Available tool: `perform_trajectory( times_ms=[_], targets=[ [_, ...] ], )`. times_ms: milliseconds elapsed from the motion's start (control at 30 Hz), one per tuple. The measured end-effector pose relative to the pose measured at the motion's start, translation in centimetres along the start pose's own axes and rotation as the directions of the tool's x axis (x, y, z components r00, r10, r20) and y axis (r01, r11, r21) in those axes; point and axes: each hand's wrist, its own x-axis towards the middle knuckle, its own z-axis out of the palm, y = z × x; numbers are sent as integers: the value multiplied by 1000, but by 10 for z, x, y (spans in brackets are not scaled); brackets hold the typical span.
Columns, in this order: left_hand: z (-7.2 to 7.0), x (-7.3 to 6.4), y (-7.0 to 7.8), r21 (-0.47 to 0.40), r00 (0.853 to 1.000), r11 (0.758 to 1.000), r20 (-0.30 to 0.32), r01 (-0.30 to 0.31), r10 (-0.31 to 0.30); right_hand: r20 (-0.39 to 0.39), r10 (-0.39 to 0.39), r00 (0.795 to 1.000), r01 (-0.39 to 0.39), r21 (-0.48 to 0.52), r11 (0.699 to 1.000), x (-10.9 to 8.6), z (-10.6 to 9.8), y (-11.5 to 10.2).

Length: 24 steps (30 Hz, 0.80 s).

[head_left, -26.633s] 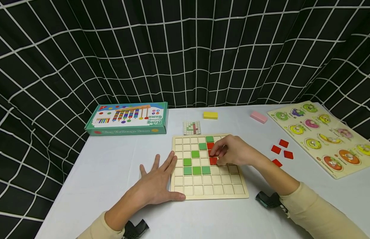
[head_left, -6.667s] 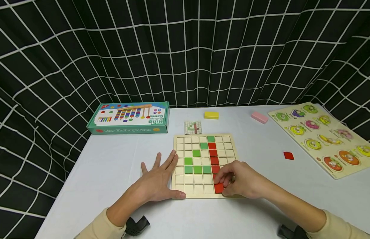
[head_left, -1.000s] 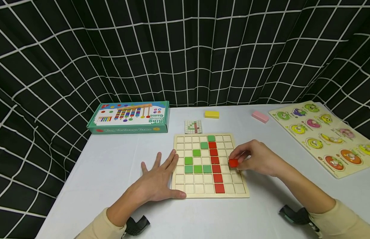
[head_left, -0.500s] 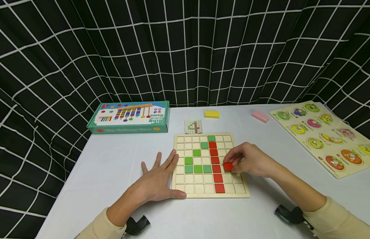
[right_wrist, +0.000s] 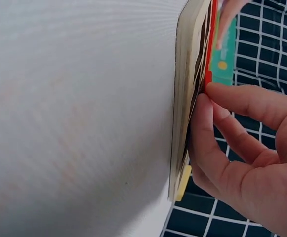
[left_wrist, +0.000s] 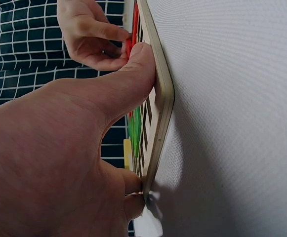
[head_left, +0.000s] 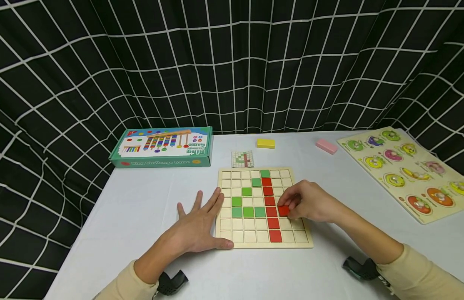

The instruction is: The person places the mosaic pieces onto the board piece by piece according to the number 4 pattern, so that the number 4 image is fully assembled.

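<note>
A wooden grid board (head_left: 226, 237) lies flat on the table, bearing green tiles (head_left: 248, 212) in a stepped outline and a column of red tiles (head_left: 273, 223). My right hand (head_left: 310, 202) pinches one more red tile (head_left: 283, 211) by its edge, just right of that column, level with the lowest green row. In the right wrist view, thumb and fingertips meet at this tile (right_wrist: 208, 77), low against the board. With fingers spread, my left hand (head_left: 198, 229) rests along the board's left edge, its thumb (left_wrist: 142, 57) on the near left corner.
Behind the board lies a small pattern card (head_left: 242, 159). A green game box (head_left: 160, 148) stands at the back left. Yellow (head_left: 265, 143) and pink (head_left: 326, 146) blocks lie at the back, and a fruit puzzle board (head_left: 415, 175) covers the right side.
Over the last second my right hand has carried the red tile left and down to beside the red column. Earlier, several loose red tiles lay on the right; the column has grown since. My left hand stays put.
</note>
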Motion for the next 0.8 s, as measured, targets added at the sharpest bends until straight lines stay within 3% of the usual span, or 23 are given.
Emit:
perform_trajectory(
  times_ms=[800],
  targets=[
    [0,-1,0,3,1000,1000,9,3,-3,19,-70,997,70,-14,997,-2,-2,-1]
  ],
)
